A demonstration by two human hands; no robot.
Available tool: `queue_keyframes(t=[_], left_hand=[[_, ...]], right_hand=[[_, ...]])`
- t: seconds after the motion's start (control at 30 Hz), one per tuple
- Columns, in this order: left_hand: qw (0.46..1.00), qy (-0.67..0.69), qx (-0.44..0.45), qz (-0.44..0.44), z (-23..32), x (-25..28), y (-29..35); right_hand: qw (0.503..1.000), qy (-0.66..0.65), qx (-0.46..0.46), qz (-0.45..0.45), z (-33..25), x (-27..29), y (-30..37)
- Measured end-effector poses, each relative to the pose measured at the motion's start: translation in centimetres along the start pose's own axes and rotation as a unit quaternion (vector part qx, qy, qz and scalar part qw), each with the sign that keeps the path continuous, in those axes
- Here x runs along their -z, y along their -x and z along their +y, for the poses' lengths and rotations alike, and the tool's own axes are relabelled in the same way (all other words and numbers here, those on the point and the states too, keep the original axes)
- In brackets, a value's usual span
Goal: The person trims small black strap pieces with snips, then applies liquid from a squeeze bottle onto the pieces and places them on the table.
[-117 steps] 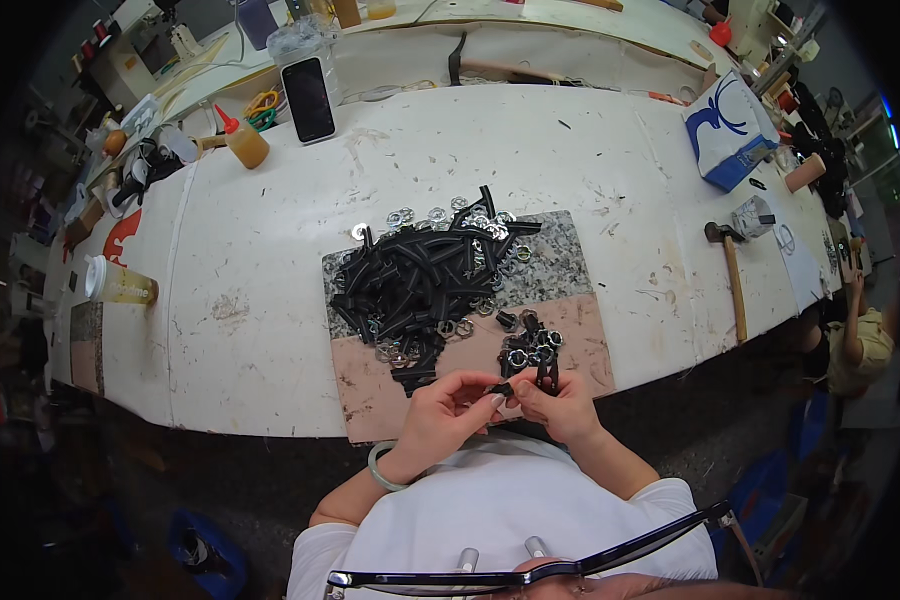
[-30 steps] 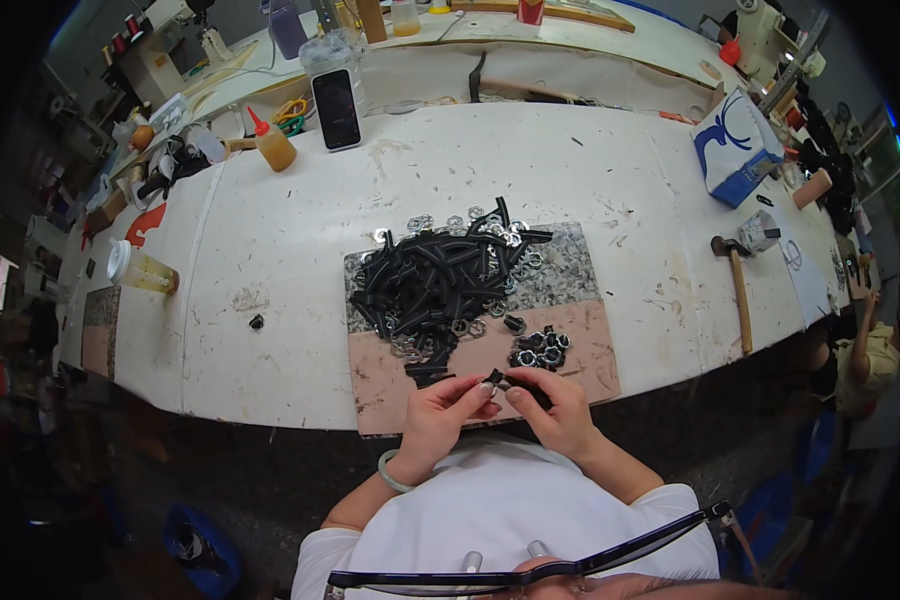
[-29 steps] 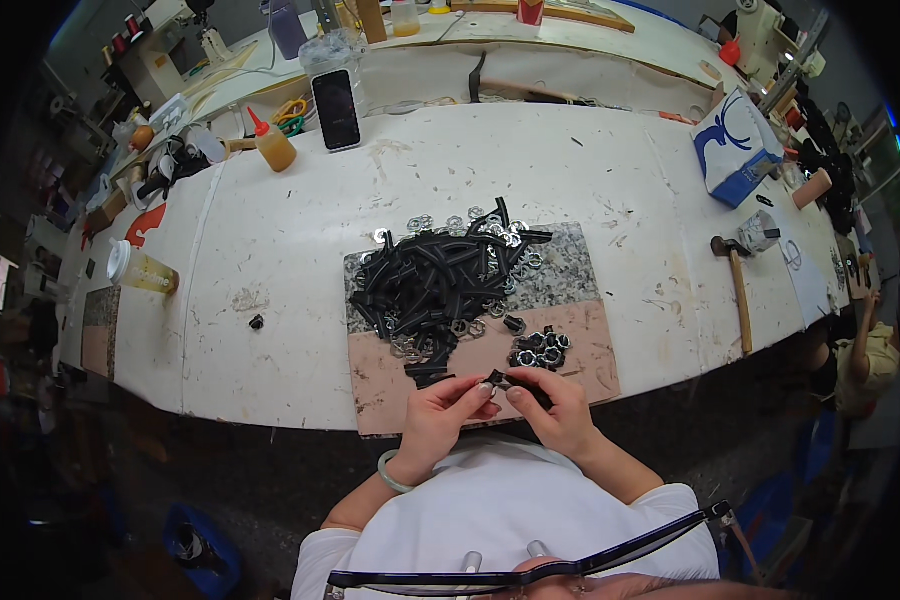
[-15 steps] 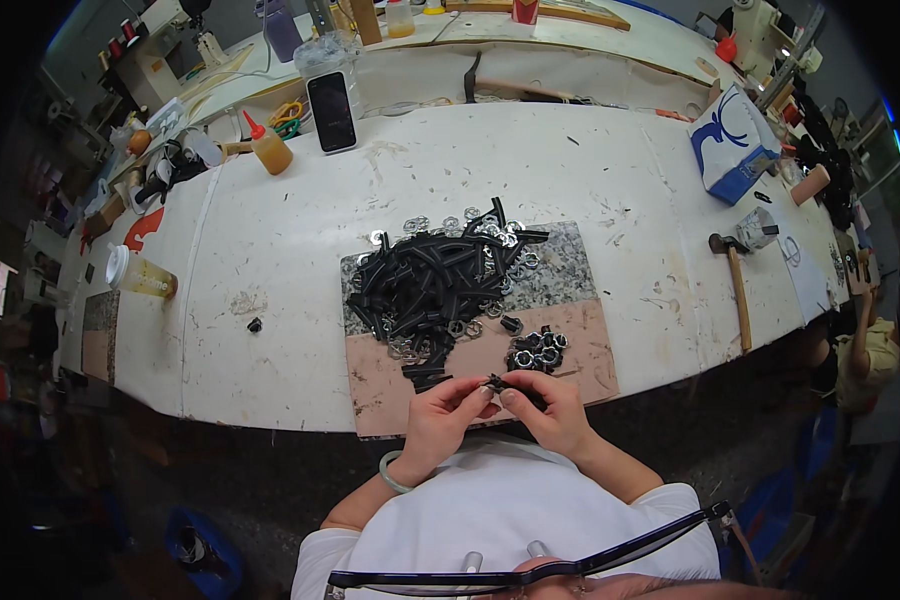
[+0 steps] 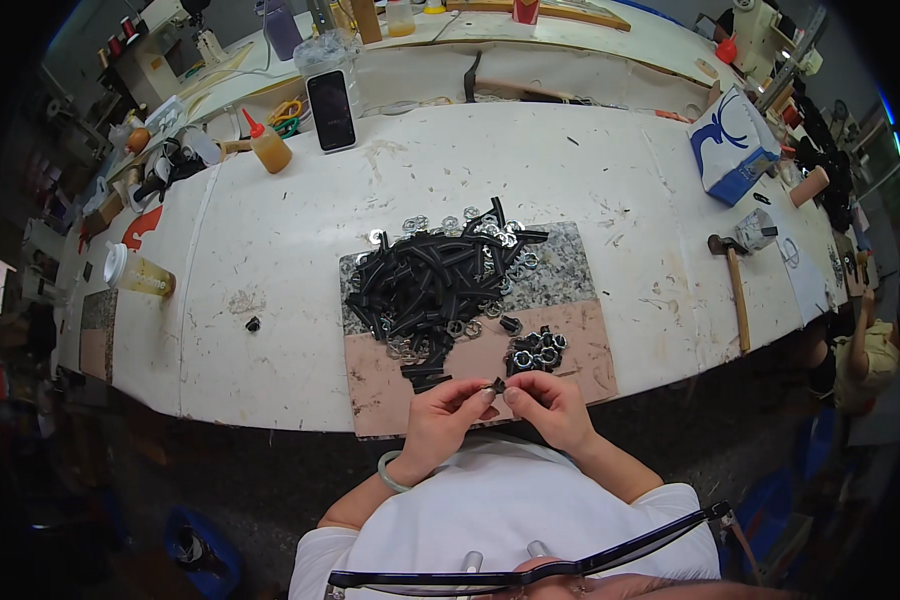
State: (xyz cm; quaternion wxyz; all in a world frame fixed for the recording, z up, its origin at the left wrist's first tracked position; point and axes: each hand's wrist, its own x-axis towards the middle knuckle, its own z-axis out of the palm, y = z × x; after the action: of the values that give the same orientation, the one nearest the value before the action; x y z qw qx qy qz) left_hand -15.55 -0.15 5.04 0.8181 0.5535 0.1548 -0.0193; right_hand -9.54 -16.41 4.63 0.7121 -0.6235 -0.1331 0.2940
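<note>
My left hand [image 5: 442, 420] and my right hand [image 5: 555, 412] meet near the board's front edge. Thumbs and fingertips of both pinch a small dark strip [image 5: 497, 385], largely covered by the fingers. Just beyond them, a pile of short black strips [image 5: 425, 275] lies across the board [image 5: 560, 235], part speckled stone and part pinkish-brown sheet. Silver openwork rings [image 5: 456, 328] are scattered in and around the pile. Close to my right hand sits a cluster of silver rings with black pieces in them [image 5: 537, 352]. One black piece [image 5: 511, 325] lies apart above that cluster.
To the right lies a hammer [image 5: 738, 295] near a white and blue bag [image 5: 732, 150]. A lidded cup [image 5: 140, 272] is at the left, a lone black piece [image 5: 253, 324] nearer. A phone [image 5: 331, 112] and red-tipped bottle [image 5: 267, 145] stand at the back. Another person [image 5: 860, 360] is far right.
Both hands stay together, with the fingertips shifted slightly. A dark length seen beneath my right fingers earlier is no longer visible there. The pile and cluster look unchanged.
</note>
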Motion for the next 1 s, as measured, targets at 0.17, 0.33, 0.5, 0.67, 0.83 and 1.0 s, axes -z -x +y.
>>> queue_keyframes(t=[0.17, 0.33, 0.5, 0.67, 0.83, 1.0], left_hand=[[0.999, 0.008, 0.032, 0.005, 0.5, -0.2, -0.1], [0.999, 0.026, 0.038, -0.022, 0.3, 0.2, -0.1], [1.0, -0.01, -0.021, -0.004, 0.3, -0.2, 0.1], [0.997, -0.044, -0.06, 0.003, 0.0, 0.1, 0.0], [0.974, -0.17, -0.15, 0.0, 0.4, 0.2, -0.2], [0.953, -0.223, -0.2, -0.044, 0.8, 0.5, 0.0]], right_hand=[[0.994, -0.088, -0.007, 0.062, 0.1, 0.0, -0.3], [0.953, -0.264, -0.147, 0.006, -1.0, 0.8, -1.0], [0.943, -0.27, -0.195, -0.023, -1.2, 0.7, -1.1], [0.939, -0.275, -0.204, -0.041, -1.1, 0.4, -1.3], [0.97, -0.196, -0.144, 0.001, -1.0, -0.3, -1.2], [0.983, -0.161, -0.085, -0.005, -1.6, -0.2, -1.1]])
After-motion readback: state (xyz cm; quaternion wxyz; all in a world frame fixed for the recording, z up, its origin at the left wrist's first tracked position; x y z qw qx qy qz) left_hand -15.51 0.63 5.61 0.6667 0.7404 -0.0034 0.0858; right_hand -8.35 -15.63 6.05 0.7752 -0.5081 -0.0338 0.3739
